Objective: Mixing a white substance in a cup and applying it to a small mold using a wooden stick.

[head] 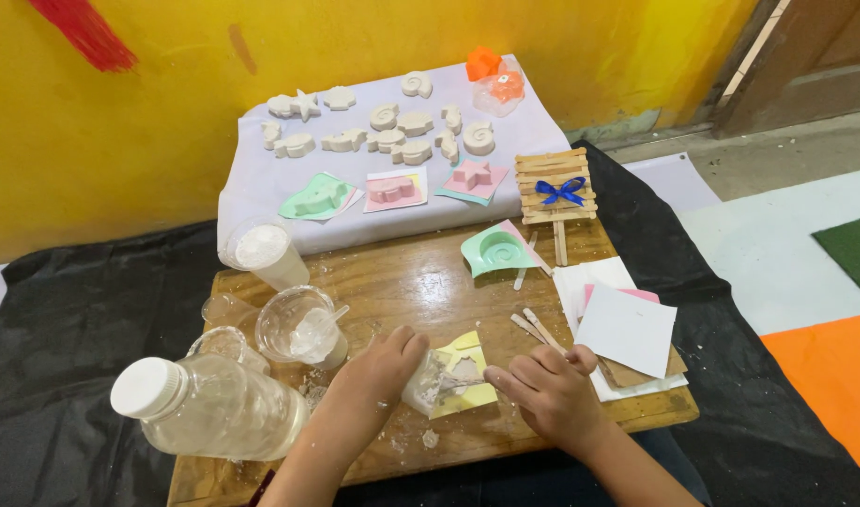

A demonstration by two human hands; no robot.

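Near the wooden surface (420, 282)'s front edge, my left hand (378, 371) fingers clamp a white plaster-filled mould (425, 383) on yellow paper (467, 385); my right hand (547, 385) fingers curl together beside it; yellow wall (355, 38) behind.

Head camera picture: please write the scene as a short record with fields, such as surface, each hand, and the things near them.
surface: low wooden table on black sheet
left hand: left hand grips the white edge of a mold lying on yellow paper
right hand: right hand beside the mold, fingers curled; whether it holds something cannot be told
near left: plastic cup with stirrer, clear bottle with white cap
near right: white papers, wooden sticks
behind: white plaster shapes on a white cloth, stick frame with blue bow
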